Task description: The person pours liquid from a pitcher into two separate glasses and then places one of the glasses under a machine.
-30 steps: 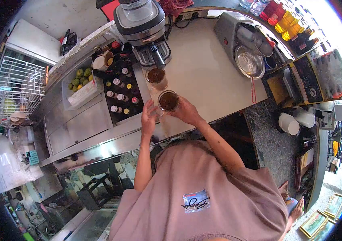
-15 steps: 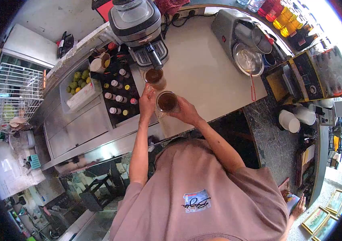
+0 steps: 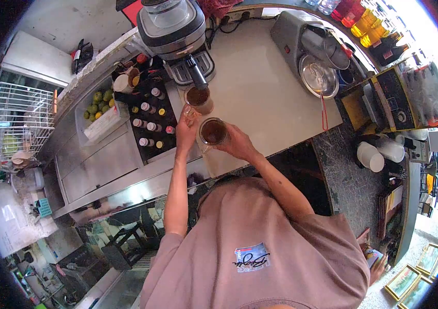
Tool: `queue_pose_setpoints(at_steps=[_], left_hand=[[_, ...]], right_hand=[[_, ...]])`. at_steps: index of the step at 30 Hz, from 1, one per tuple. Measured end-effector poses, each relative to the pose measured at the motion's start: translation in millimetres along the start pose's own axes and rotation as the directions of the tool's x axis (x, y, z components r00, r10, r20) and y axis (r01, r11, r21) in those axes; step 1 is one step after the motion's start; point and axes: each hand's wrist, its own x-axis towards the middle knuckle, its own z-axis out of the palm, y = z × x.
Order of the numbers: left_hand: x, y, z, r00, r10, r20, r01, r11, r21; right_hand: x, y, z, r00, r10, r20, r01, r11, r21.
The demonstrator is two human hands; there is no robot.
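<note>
Nearest the body, right hand (image 3: pixel 239 144) wrapped around the near cup (image 3: pixel 213 131), full of dark drink, held just above the front edge of the pale counter (image 3: pixel 260 87); same grip and same spot as a second ago. Beside it, left hand (image 3: pixel 186 130) now lifted off the near cup and stretched forward, fingertips touching the base of the far cup (image 3: pixel 199 99); fingers partly curled, not yet closed around anything, so no real hold to report there. Half a second back, reaching already; a full second back, resting against the near cup instead. Meaning, by judgement: attention passing from the first cup to the second, with one drink per hand likely soon.

Just beyond, far cup standing upright on the counter under the spout of the coffee machine (image 3: pixel 175 31), also filled dark. Left of the cups, black tray of small bottles (image 3: pixel 149 121), then a tub of limes (image 3: pixel 98 100). Farther right, metal strainer (image 3: pixel 319 77) lying on the grey machine, and coloured bottles (image 3: pixel 363 23) along the far edge.
</note>
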Motion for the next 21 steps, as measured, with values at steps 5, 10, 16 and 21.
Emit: queue_pose_setpoints(at_steps=[5,10,16,21], left_hand=[[-30.4,-16.1,-0.4,0.997,-0.070,-0.044,0.063,0.988,-0.140],[-77.2,-13.2,-9.3,0.996,-0.079,-0.033,0.077,0.994,-0.082],[-127.7,19.0,15.2,0.998,-0.043,0.051,0.034,0.986,0.161],[-140.4,13.3,34.1,0.997,0.033,-0.073,-0.018,0.982,0.191]], right_hand=[[-2.4,-3.1,-3.1,0.999,-0.014,-0.034,0.016,0.998,0.055],[-1.0,11.8,5.8,0.996,-0.063,-0.064,0.065,0.997,0.032],[-1.7,-8.7,-6.6,1.000,0.021,-0.004,-0.021,0.999,0.032],[-3.1,-6.4,-4.1,0.999,0.035,0.006,-0.035,0.999,0.023]])
